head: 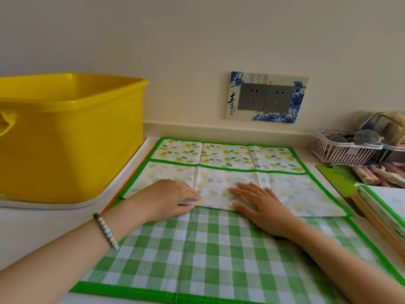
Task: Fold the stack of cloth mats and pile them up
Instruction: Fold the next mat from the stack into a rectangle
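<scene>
A leaf-print cloth mat (225,155) with a green border lies on the counter, its near part folded back so the pale underside (285,194) faces up. Under it lies a green-and-white checked mat (197,255). My left hand (168,199), with a bead bracelet on the wrist, rests on the folded flap's near edge, its fingertips curled at the crease. My right hand (260,204) lies flat with spread fingers, pressing the flap down. A pile of folded mats (385,207) sits at the right edge.
A large yellow plastic tub (70,137) stands on a white tray at the left. At the back right are a pink basket (346,148) of small items and rolled objects (379,174). A double wall socket (266,98) is on the wall behind.
</scene>
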